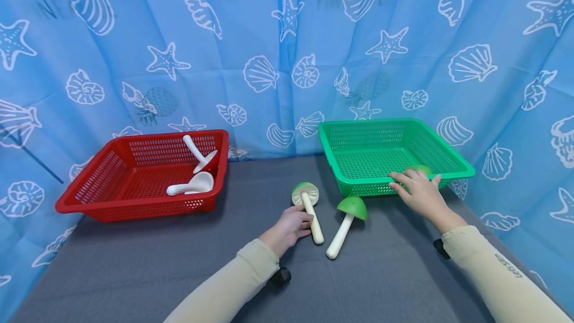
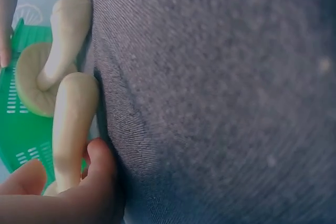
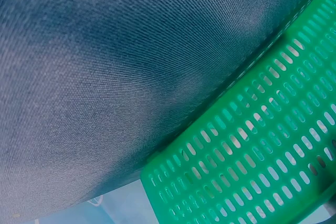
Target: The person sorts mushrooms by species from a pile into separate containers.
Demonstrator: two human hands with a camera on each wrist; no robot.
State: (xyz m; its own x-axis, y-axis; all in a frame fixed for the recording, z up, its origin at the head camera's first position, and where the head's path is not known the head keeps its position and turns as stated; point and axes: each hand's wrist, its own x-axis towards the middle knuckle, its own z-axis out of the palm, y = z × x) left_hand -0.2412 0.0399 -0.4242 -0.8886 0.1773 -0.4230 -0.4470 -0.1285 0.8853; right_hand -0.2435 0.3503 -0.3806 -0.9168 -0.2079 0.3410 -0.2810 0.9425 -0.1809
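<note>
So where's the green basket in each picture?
Head: the green basket is right of the middle, at the back of the table.
Left wrist: at the left side, partly hidden by mushrooms.
Right wrist: it fills the lower right corner.
Shared landmark: the grey cloth, which shows in all three.

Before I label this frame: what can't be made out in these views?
Head: the stem of the basket mushroom, hidden by the front wall of the green basket and the right hand; the hand also covers any contact with the cap.
Right wrist: the basket's contents, blocked by its slotted wall.
Left wrist: most of the nearer mushroom's cap, behind the left hand.
Head: whatever lies under the lower white piece, which covers it.
</note>
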